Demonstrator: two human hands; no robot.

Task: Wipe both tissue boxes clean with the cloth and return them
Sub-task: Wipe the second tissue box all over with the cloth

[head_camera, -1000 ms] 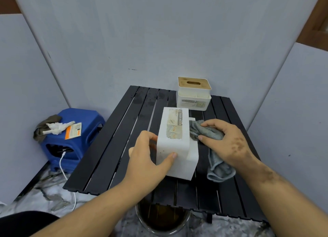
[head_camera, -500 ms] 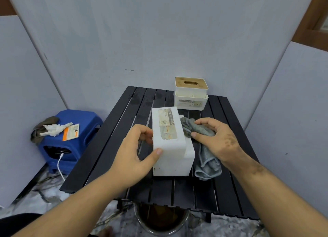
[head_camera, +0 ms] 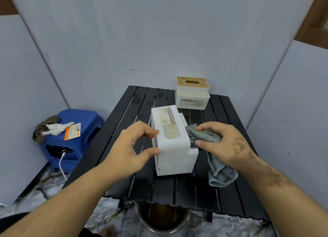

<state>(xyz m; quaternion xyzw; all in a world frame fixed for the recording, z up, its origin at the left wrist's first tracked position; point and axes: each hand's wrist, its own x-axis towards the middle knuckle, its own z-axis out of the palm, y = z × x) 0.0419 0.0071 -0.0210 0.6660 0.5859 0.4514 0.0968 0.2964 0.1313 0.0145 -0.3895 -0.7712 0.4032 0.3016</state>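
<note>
Contact on the left side has loosened: the left hand [head_camera: 131, 148], wrapped further round the box a second ago, now only pinches the edge of the white plastic tissue box [head_camera: 173, 142] lying on its side between thumb and fingertips. The right hand [head_camera: 225, 144] has bunched the grey microfibre cloth [head_camera: 213, 148] in a closed grip and presses it against the box's right flank, lower than before. Wiping of this first box appears under way on the black slatted desk [head_camera: 142, 105]. The second white tissue box with a wooden lid [head_camera: 192, 93] stands upright at the far edge, seemingly unwiped.
</note>
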